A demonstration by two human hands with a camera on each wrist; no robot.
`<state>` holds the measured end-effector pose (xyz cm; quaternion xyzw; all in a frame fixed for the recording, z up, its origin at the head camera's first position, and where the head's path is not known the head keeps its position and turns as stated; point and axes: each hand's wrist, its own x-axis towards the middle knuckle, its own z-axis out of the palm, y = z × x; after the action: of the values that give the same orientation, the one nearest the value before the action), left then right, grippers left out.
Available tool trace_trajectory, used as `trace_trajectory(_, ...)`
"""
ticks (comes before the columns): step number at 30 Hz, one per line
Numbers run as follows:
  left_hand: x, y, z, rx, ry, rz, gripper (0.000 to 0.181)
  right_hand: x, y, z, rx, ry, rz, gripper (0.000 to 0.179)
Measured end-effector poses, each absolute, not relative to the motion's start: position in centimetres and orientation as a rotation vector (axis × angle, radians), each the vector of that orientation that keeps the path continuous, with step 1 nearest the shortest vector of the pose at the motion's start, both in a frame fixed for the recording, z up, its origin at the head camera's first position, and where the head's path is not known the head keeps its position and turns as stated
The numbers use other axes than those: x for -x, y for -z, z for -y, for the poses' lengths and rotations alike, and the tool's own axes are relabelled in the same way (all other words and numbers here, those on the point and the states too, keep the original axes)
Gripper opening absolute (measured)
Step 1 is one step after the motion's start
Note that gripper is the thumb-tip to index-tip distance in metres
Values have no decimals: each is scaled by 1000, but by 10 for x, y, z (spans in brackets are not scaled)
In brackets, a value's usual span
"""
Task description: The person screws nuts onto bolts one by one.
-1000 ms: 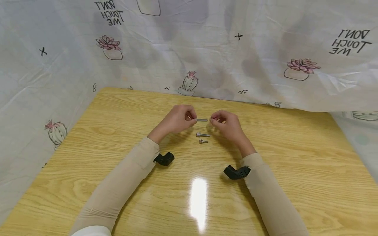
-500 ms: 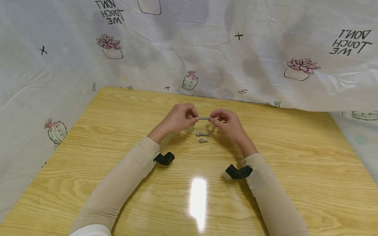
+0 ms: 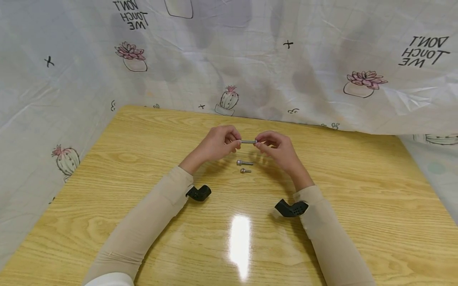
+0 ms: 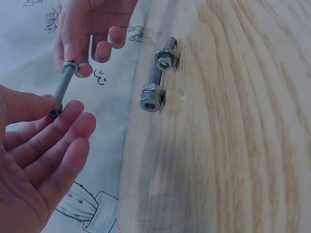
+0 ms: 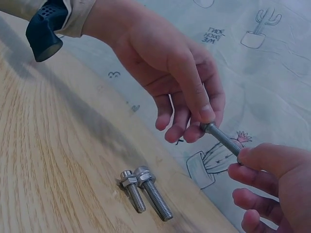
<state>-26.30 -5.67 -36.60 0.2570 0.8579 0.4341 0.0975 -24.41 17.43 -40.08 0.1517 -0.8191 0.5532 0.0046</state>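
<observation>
A long silver socket-head bolt (image 3: 248, 142) is held level between both hands above the table. My left hand (image 3: 219, 143) pinches its head end between thumb and fingers; the dark socket shows in the left wrist view. At the other end, the thumb and fingertips of my right hand (image 3: 277, 147) pinch a small hex nut (image 4: 71, 66) at the tip of the thread. In the right wrist view my right fingers (image 5: 265, 158) hide that nut. Nearer the body, a medium bolt (image 3: 245, 163) and a short bolt (image 3: 245, 171) lie side by side, each with a nut near its head.
The wood-grain table (image 3: 171, 238) carries a bright light reflection at the front. A white printed sheet (image 3: 250, 71) hangs behind it and at the sides. Black wrist camera mounts (image 3: 291, 208) stick out from both sleeves.
My right hand has brought the nut against the bolt's end, where a gap showed a second ago. Both hands have risen slightly with the bolt; the two bolts on the table stay put.
</observation>
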Motion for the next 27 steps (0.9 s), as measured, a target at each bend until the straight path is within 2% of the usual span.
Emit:
trace_trajectory(10, 262, 366, 55, -762, -1412, -2480, 5, 244, 400, -177, -439, -1790, 2567, 22)
trace_trajectory(23, 260, 365, 54, -828, -1441, -2494, 4, 244, 397, -174, -360, -1979, 2563, 39)
trace_trajectory(27, 261, 367, 54, -862, -1449, -2502, 5, 245, 398, -173, -272, -2092, 2551, 34)
